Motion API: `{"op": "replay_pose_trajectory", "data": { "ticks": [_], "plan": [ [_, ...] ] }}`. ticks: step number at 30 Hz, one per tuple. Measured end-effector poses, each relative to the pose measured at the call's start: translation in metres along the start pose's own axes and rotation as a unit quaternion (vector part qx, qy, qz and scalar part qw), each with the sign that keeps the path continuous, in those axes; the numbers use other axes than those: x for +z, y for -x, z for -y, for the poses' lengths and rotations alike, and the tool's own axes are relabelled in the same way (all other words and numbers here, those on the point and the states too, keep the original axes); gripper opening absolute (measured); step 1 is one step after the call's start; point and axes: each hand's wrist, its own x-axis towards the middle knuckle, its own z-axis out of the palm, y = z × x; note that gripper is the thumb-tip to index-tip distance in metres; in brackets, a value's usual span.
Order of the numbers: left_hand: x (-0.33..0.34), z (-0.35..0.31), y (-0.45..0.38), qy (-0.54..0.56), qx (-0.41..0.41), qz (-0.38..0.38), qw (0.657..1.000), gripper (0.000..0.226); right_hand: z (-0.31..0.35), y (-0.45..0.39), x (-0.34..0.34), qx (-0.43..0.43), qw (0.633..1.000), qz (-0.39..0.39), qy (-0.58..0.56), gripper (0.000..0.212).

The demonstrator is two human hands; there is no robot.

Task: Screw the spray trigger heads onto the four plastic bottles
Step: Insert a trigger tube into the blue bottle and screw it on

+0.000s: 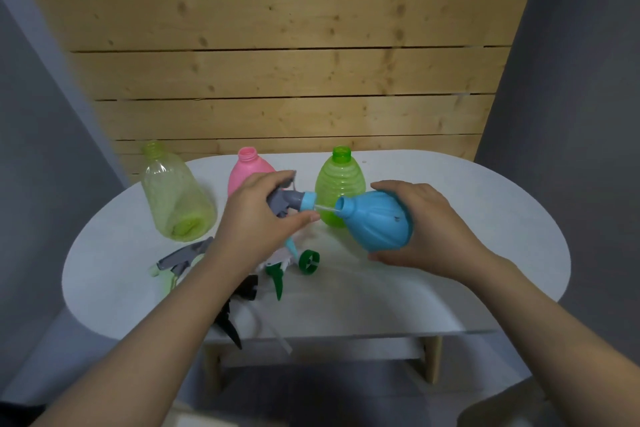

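My right hand (429,229) holds the blue bottle (375,220) tipped on its side above the table, neck pointing left. My left hand (256,218) grips a grey trigger head with a blue collar (294,203); its thin clear tube reaches into the bottle's neck, with a small gap between collar and neck. Three open bottles stand behind: a pale yellow-green one (175,194) at left, a pink one (249,172) partly hidden by my left hand, and a ribbed green one (341,182).
On the white oval table (467,281) lie loose heads: a grey one with a pale green collar (180,260), a white and green one (294,265), and a black one (239,302) under my left forearm. A wooden slat wall stands behind the table.
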Motion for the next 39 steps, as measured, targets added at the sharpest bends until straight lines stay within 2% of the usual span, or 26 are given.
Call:
{"op": "replay_pose_trajectory", "data": {
  "ticks": [3,8,13,16,20,22,26,28,35,39],
  "plan": [
    [0.007,-0.006,0.004,0.039,0.007,0.068,0.997,0.070,0.006,-0.001,0.004,-0.026,0.999,0.020,0.014,0.085],
    [0.006,-0.007,0.002,0.157,-0.053,0.136,0.977,0.064,0.007,-0.003,0.003,-0.046,0.998,0.041,0.029,0.084],
    [0.001,-0.001,-0.006,0.229,-0.165,0.220,0.934,0.046,0.010,-0.006,0.004,-0.057,0.996,0.066,0.021,0.084],
    [0.000,0.003,-0.005,0.209,-0.160,0.266,0.927,0.034,0.012,-0.007,0.005,-0.060,0.995,0.074,0.027,0.084],
    [0.007,0.002,0.001,0.204,-0.101,0.205,0.952,0.033,0.012,-0.010,0.004,-0.039,0.995,0.090,0.006,0.082],
    [0.008,0.001,0.001,0.213,-0.097,0.199,0.952,0.034,0.011,-0.012,0.002,-0.027,0.994,0.104,-0.021,0.081],
    [0.003,0.001,-0.001,0.214,-0.138,0.289,0.923,0.029,0.012,-0.013,0.004,-0.038,0.990,0.134,-0.013,0.083],
    [0.003,0.000,-0.001,0.192,-0.152,0.302,0.921,0.025,0.014,-0.014,0.006,-0.037,0.988,0.147,-0.011,0.084],
    [0.003,0.001,-0.004,0.237,-0.196,0.277,0.910,0.016,0.009,-0.016,-0.001,0.007,0.981,0.152,-0.118,0.092],
    [0.005,0.003,-0.005,0.267,-0.239,0.222,0.907,0.016,0.001,-0.014,-0.011,0.057,0.970,0.119,-0.205,0.090]
  ]
}}
